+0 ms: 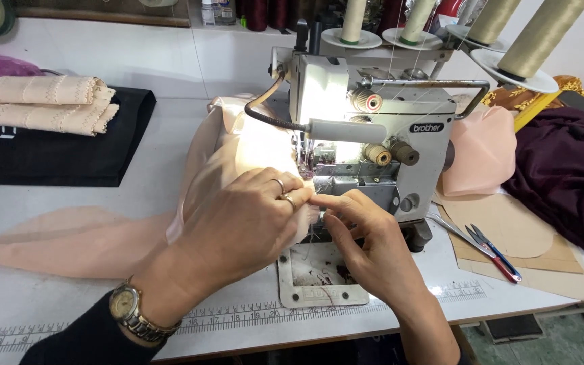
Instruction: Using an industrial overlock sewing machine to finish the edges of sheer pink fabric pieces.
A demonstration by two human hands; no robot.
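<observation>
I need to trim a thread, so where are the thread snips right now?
In the head view, the thread snips lie on the tan paper pattern pieces, right of the sewing machine and of the right hand, beside the dark maroon fabric.

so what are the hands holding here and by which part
Both hands pinch the peach fabric at its edge by the sewing machine needle: left hand lies on top of it, right hand grips it with its fingertips. The exact grip is partly hidden.
</observation>
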